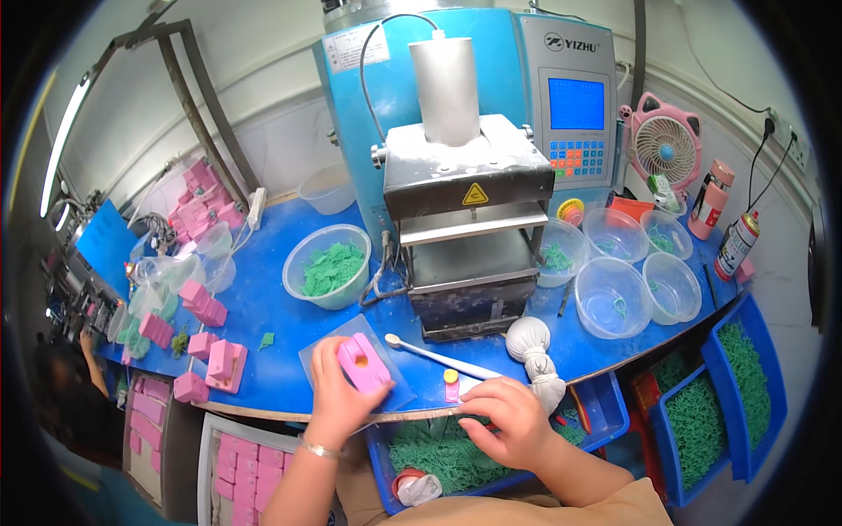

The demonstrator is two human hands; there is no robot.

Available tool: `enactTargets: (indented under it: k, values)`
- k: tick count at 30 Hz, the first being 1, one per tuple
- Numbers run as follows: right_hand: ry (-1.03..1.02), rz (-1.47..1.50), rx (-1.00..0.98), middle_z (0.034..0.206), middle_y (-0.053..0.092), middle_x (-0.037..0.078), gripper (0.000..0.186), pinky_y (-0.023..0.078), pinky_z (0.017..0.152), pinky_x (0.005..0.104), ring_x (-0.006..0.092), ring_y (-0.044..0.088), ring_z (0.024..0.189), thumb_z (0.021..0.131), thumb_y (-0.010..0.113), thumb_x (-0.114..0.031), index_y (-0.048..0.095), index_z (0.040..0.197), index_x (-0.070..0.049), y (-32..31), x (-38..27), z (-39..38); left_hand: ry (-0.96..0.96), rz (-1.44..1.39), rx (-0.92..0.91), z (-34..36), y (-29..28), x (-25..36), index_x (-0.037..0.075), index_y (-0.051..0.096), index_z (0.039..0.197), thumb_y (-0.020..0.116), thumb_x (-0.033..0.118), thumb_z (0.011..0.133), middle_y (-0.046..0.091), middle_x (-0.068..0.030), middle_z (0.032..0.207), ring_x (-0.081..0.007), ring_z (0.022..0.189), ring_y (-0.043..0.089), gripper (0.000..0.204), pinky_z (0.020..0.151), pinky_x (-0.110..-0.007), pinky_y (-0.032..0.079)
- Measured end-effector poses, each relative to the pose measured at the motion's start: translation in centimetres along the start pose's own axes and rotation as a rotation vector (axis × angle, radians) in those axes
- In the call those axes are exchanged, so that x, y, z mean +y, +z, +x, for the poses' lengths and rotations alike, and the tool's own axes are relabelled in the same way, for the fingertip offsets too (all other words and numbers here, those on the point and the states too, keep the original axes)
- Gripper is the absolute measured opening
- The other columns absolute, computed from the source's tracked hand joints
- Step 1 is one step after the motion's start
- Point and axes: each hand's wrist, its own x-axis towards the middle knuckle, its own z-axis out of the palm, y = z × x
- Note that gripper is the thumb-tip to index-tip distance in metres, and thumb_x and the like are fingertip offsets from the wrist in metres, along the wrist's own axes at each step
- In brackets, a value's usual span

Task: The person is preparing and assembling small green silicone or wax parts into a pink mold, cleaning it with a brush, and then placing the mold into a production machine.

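My left hand [338,390] is closed round a pink block [363,361] with a hollow in its upper face. It holds the block over a clear square sheet [399,386] at the front edge of the blue bench. Further right, my right hand [509,422] hovers at the bench edge with bent fingers, thumb and forefinger apart, and nothing visible between them. Just left of its fingertips is a small pink-and-white item with a yellow round top [452,377]. A white toothbrush [438,357] lies beyond it. Beside the toothbrush rests a tied white cloth pouch [531,346].
A press [474,193] with a keypad and blue screen stands ahead. Clear tubs flank it, one with green pieces [329,263]. Pink blocks [226,364] sit at left. Blue trays [745,386] of green strands stand right; another bin [447,456] is below my hands. A spray can [737,245] stands far right.
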Motion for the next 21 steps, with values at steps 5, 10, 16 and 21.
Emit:
enactTargets:
  k: [5, 10, 16, 21]
  values:
    - [0.59, 0.92, -0.063, 0.107, 0.056, 0.012, 0.05, 0.047, 0.082, 0.0305, 0.0185, 0.057, 0.094, 0.084, 0.061, -0.012, 0.039, 0.127, -0.001, 2.0, 0.1, -1.3, 0.115, -0.811, -0.222, -3.1, -0.2, 3.9, 0.012, 0.033, 0.123, 0.089, 0.022, 0.045, 0.034, -0.016, 0.126, -0.029, 0.119, 0.037, 0.096, 0.099, -0.041, 0.032]
    - [0.681, 1.332, -0.176, 0.12, 0.048, 0.013, 0.065, 0.042, 0.089, 0.0295, 0.0159, 0.051, 0.104, 0.087, 0.056, -0.006, 0.019, 0.14, -0.005, 1.5, -1.7, 0.1, -0.073, -1.083, -0.405, -4.7, -0.5, 5.5, 0.012, 0.023, 0.135, 0.089, 0.02, 0.047, 0.022, -0.0177, 0.138, -0.0281, 0.129, 0.027, 0.111, 0.103, -0.043, 0.028]
    - [0.214, 0.394, -0.122, 0.11, 0.048, 0.013, 0.061, 0.049, 0.072, 0.0308, 0.0203, 0.057, 0.083, 0.074, 0.067, -0.009, 0.042, 0.13, -0.014, 2.4, -2.9, 0.7, -0.619, -1.272, -0.565, -6.2, -1.2, 6.2, 0.004, 0.026, 0.133, 0.068, 0.003, 0.077, 0.044, -0.0123, 0.125, -0.0221, 0.119, 0.043, 0.069, 0.097, -0.036, 0.039]
    - [-0.054, 0.119, -0.008, 0.103, 0.052, 0.01, 0.042, 0.046, 0.071, 0.0354, 0.0259, 0.057, 0.081, 0.068, 0.073, -0.019, 0.057, 0.106, -0.009, 2.2, -3.1, 0.5, -0.594, -1.787, -0.172, -6.0, -1.2, 5.6, 0.006, 0.042, 0.115, 0.057, 0.021, 0.085, 0.053, -0.0102, 0.103, -0.023, 0.095, 0.056, 0.037, 0.091, -0.037, 0.043]
